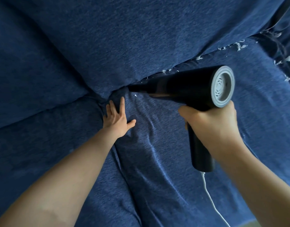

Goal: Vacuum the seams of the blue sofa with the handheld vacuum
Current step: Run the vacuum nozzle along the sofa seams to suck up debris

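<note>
The blue sofa (157,38) fills the view, its seat cover wrinkled. A black handheld vacuum (190,86) with a grey rear cap points left, and its narrow nozzle tip (132,88) touches the seam between back cushion and seat. My right hand (209,126) grips the vacuum's handle from the right. My left hand (117,117) lies flat with spread fingers on the seat fabric just below and left of the nozzle, near where the seams meet.
White fluff bits (239,45) lie scattered along the seam to the upper right and near the right edge. One small white speck (135,95) sits by the nozzle. A white cord (211,200) trails from the handle's bottom toward the lower right.
</note>
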Demonstrator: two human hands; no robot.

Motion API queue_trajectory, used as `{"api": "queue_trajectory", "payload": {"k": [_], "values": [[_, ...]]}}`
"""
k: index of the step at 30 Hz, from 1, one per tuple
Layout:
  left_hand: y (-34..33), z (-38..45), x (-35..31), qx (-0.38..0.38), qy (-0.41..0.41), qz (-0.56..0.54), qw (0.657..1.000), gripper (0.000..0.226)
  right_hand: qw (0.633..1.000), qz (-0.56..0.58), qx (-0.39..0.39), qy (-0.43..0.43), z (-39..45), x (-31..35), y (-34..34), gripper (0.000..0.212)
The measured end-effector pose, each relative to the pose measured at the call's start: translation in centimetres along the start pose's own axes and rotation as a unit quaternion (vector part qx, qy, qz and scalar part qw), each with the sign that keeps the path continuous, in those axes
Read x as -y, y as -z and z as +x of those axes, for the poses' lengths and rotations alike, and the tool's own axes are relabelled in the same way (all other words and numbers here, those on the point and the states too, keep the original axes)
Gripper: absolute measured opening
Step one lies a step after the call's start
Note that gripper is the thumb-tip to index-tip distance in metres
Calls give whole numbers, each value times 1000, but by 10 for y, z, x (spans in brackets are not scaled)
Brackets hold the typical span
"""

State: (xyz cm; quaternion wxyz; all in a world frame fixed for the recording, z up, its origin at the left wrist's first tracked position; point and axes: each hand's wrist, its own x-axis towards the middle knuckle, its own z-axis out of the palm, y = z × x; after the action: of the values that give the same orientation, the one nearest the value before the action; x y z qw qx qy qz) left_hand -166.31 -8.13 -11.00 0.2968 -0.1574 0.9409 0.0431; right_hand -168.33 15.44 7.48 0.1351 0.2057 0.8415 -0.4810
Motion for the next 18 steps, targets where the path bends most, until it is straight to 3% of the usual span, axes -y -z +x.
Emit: {"api": "queue_trajectory", "payload": {"k": [4, 12, 18], "values": [[6, -2, -7, 33, 13, 19, 999, 99, 999, -41, 31, 9, -5, 2, 0, 21], [22, -1, -21, 94, 48, 8, 994, 104, 1000, -12, -2, -1, 10, 2, 19, 18], [28, 6, -49, 11, 4, -59, 998, 92, 1000, -11, 16, 2, 24, 6, 18, 20]]}}
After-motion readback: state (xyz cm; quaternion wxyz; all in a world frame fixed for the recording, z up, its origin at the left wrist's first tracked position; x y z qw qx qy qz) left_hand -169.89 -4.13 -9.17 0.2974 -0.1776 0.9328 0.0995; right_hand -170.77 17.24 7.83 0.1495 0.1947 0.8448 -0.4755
